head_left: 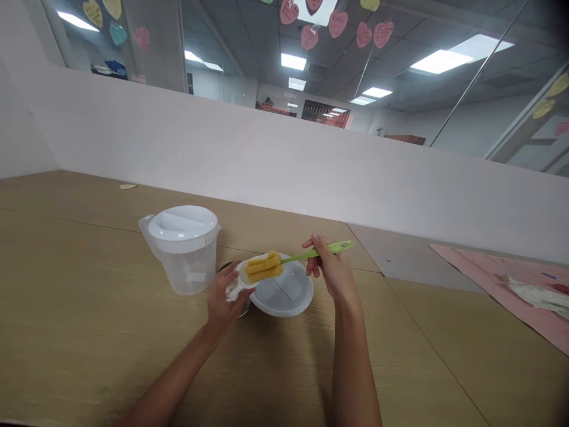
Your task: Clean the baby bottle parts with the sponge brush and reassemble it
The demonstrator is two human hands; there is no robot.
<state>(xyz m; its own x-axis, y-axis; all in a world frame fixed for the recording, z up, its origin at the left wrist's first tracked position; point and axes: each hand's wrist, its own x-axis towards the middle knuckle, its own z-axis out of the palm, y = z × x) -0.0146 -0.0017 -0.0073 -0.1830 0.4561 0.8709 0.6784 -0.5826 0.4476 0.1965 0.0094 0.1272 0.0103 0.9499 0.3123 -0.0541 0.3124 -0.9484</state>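
My right hand [331, 270] is closed around the green handle of a sponge brush [265, 267]. The brush's yellow sponge head points left and lies against a small white piece [237, 287], apparently a cup or dish with a handle. My left hand [224, 296] grips that white piece, its exact kind partly hidden by fingers and sponge. Below the brush a wide white bowl [284, 299] rests on the table, with a thin dark line across its inside. Partly covered by my left hand stands a dark-rimmed container [243, 309].
A translucent lidded pitcher [189, 255] stands left of my left hand. On the right lies a pink cloth [480, 273] with a whitish crumpled item [533, 293] on it. A white wall [267, 154] with windows above borders the table [111, 308] at the back.
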